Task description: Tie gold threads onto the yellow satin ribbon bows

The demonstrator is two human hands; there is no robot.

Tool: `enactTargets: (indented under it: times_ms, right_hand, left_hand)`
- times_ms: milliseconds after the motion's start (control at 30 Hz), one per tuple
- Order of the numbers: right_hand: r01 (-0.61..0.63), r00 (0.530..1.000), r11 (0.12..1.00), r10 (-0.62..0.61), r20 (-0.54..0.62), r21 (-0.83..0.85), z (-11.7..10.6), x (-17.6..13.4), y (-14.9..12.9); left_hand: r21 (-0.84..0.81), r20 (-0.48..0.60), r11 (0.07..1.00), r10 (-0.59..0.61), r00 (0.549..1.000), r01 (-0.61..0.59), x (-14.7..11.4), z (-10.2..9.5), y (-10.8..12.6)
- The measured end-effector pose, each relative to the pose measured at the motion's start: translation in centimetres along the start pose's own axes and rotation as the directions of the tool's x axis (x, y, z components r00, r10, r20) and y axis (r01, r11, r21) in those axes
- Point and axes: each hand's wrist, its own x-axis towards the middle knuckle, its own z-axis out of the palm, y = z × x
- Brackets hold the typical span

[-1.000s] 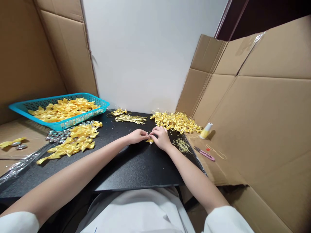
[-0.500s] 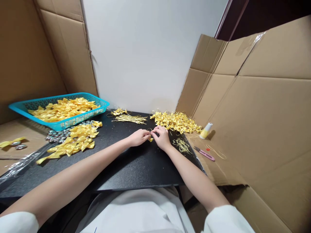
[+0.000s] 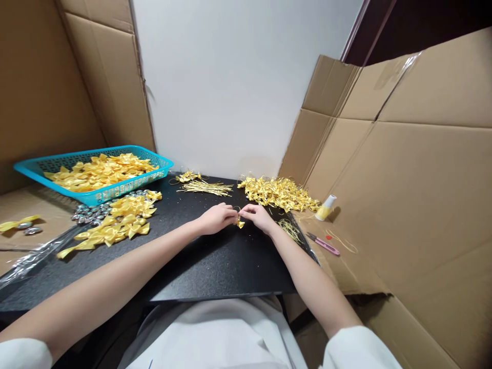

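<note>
Over the middle of the black table (image 3: pixel 215 271) my two hands work close together. My left hand (image 3: pixel 218 219) is closed in a pinch on a small yellow ribbon bow (image 3: pixel 240 224), which hangs just under the fingertips with a thin cord loop above it. My right hand (image 3: pixel 259 217) pinches beside it, thumb and forefinger together at the cord; the exact part it holds is too small to make out. Behind my hands lie a bundle of gold cords (image 3: pixel 206 188) and a large heap of small yellow bows with loops (image 3: pixel 279 192).
At the left stands a blue basket (image 3: pixel 92 197) of yellow bows, with loose ribbon bows (image 3: pixel 115 225) and silver metal pieces (image 3: pixel 90 214) before it. To the right are cord scraps (image 3: pixel 290 229), pink thread snips (image 3: pixel 323 243) and a thread spool (image 3: pixel 326 207). Cardboard walls (image 3: pixel 430 169) flank the table.
My right hand has shifted slightly right and down, its fingers now straighter. The small bow under my left fingertips shows more fully.
</note>
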Motion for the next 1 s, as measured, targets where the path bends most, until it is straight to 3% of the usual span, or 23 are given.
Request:
enactTargets:
  times_ms: [200, 567, 1000]
  right_hand:
    - [-0.118, 0.992, 0.985, 0.111, 0.058, 0.126, -0.36, -0.15, -0.35]
    - [-0.085, 0.996, 0.994, 0.083, 0.034, 0.075, -0.22, -0.25, -0.67]
    - [-0.178, 0.982, 0.973, 0.166, 0.091, 0.147, -0.41, -0.3, -0.84]
  left_hand:
    - [-0.056, 0.013, 0.998, 0.019, 1.0, -0.018, -0.04, -0.05, 0.0]
    - [-0.073, 0.043, 0.997, 0.02, 0.999, -0.017, -0.09, 0.08, -0.18]
    - [-0.104, 0.01, 0.993, 0.054, 0.998, -0.053, -0.3, -0.01, -0.09]
